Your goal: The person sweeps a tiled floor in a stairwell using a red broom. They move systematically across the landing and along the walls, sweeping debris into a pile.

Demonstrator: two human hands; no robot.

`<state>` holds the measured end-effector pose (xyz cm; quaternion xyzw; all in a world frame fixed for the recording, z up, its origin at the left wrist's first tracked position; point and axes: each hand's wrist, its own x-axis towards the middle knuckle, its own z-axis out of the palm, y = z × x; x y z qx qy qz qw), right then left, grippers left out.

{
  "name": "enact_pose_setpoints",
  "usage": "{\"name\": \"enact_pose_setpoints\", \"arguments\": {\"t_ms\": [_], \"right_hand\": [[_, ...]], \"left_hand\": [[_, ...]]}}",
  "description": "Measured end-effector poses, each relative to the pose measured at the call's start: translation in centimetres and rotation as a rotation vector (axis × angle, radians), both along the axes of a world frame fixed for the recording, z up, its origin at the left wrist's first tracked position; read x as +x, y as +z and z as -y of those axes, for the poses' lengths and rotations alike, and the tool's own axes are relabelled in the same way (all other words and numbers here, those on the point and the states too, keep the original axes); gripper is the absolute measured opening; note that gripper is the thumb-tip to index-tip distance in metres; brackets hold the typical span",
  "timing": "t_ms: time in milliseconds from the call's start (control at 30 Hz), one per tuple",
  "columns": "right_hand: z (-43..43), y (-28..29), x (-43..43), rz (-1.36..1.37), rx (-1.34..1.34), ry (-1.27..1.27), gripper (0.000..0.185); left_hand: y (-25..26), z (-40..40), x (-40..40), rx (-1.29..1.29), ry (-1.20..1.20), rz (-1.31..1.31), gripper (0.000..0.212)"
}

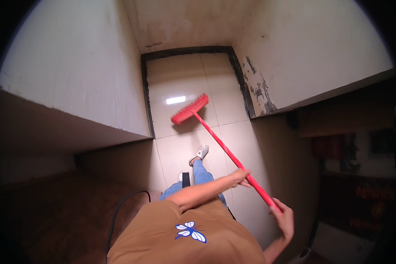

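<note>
A red broom with a wide bristled head point(190, 109) slants across the view, its handle point(222, 145) running down to the lower right. My left hand point(241, 178) grips the handle partway along. Near the handle's upper end, my right hand point(282, 216) is closed around it. The head is over pale floor tiles point(171, 76) in a narrow alcove, with its bristles facing away from me. Whether the bristles touch the floor I cannot tell.
Walls stand close on the left point(85, 72) and right point(297, 59); the right one has flaking paint. A dark baseboard point(184, 50) edges the alcove. My feet in white clogs point(201, 151) are on the tiles. A black cable point(118, 208) loops beside me.
</note>
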<state>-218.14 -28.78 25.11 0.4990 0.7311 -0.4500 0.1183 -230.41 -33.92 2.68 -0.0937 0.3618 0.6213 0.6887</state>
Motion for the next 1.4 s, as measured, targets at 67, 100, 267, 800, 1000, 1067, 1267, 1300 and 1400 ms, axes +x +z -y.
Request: {"name": "enact_pose_setpoints", "arguments": {"t_ms": [67, 100, 267, 800, 1000, 1067, 1267, 1300, 1400], "right_hand": [[-1.0, -4.6, -2.7, -0.084, -0.139, 0.091, 0.036], [-1.2, -7.3, -4.6, -0.156, -0.129, 0.125, 0.036], [0.7, -17.9, -19.9, -0.399, -0.261, 0.062, 0.032], [-6.1, -30.2, -25.1, -0.001, 0.036, 0.549, 0.042], [-11.2, -18.0, -14.9, 0.149, 0.018, 0.402, 0.039], [-11.2, -11.8, -14.0, 0.220, -0.048, 0.298, 0.037], [-10.8, 2.6, -13.9, 0.129, 0.030, -0.052, 0.029], [-10.5, 3.4, -13.9, 0.140, 0.062, -0.041, 0.029], [-9.5, 2.5, -14.4, 0.053, 0.061, -0.173, 0.029]], "left_hand": [[-2.0, 0.8, -4.5, -0.072, 0.076, -0.141, 0.025], [-2.7, 1.2, -7.0, -0.095, 0.138, -0.196, 0.023], [-6.2, 3.6, -18.8, -0.154, 0.543, -0.364, 0.031], [-11.0, 3.1, -22.4, -0.568, 0.252, -0.132, 0.067], [-13.0, -2.8, -19.7, -0.490, -0.019, -0.068, 0.054], [-13.6, -5.5, -17.8, -0.252, -0.055, 0.057, 0.031], [-2.9, -11.8, -13.7, -0.131, -0.103, 0.451, 0.013], [-1.8, -11.9, -14.1, -0.082, -0.108, 0.471, 0.013], [-2.7, -12.6, -15.5, -0.050, -0.152, 0.332, 0.013]]}}
